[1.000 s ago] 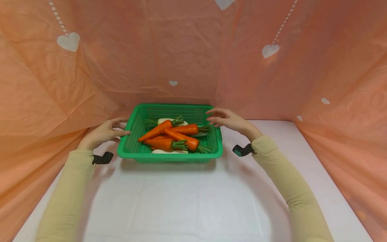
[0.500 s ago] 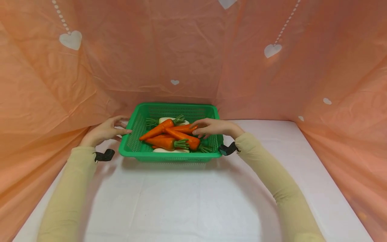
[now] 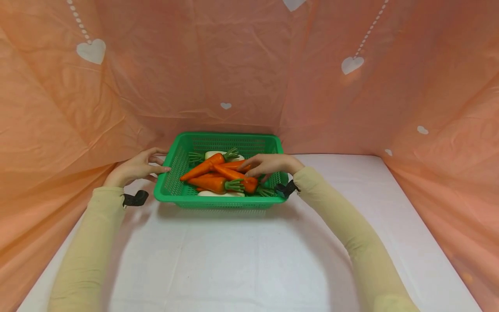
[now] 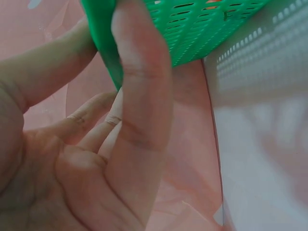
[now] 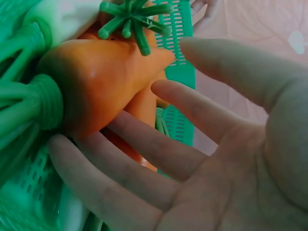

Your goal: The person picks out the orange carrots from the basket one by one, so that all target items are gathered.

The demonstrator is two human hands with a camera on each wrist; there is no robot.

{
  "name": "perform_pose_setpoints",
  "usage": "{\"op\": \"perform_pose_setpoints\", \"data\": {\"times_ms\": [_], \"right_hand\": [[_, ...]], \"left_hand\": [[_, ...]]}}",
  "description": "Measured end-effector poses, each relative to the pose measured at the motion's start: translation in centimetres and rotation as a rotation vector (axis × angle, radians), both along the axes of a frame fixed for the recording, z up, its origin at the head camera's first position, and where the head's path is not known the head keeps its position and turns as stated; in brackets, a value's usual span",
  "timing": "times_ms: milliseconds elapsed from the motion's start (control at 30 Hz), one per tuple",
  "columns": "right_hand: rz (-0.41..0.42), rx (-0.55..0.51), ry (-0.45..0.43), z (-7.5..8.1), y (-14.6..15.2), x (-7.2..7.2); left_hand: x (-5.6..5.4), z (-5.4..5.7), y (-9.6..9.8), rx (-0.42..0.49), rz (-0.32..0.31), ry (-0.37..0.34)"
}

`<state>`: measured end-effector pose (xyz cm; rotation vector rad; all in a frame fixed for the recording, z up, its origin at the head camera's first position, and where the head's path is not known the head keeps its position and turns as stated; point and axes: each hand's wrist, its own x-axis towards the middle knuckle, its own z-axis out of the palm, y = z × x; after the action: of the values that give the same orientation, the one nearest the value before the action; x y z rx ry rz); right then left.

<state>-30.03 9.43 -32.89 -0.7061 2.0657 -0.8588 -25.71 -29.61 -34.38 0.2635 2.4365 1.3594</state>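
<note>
A green plastic basket [image 3: 218, 199] with slotted walls stands at the back of the table, holding several orange carrots [image 3: 206, 183] and white radishes [image 3: 222, 193] with green stem stubs. On its left side my left hand [image 3: 134, 169] pinches the rim [image 4: 101, 33] between thumb and fingers. Inside the basket, at the right, my right hand [image 3: 270, 164] reaches over the pile. In the right wrist view its fingers spread, loosely bent, along and partly beneath one carrot [image 5: 91, 86]; its thumb stays apart from that carrot.
White cloth [image 3: 218, 260] covers the table. A peach curtain [image 3: 249, 65] with white hearts hangs close behind the basket and along both sides. Each wrist carries a small black camera, the right one [image 3: 286, 189] just over the basket's right front corner.
My right hand has moved left from above the basket's right rim and down onto the carrots. The left hand keeps its place on the rim.
</note>
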Motion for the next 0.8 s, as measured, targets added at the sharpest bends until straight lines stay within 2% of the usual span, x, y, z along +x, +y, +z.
{"op": "perform_pose_setpoints", "data": {"times_ms": [467, 800], "right_hand": [[0.059, 0.031, -0.026, -0.8, -0.9, -0.3], [0.062, 0.079, 0.029, -0.8, -1.2, -0.3]], "left_hand": [[0.1, 0.1, 0.1, -0.010, -0.007, 0.000], [0.1, 0.2, 0.3, -0.008, -0.005, -0.006]]}}
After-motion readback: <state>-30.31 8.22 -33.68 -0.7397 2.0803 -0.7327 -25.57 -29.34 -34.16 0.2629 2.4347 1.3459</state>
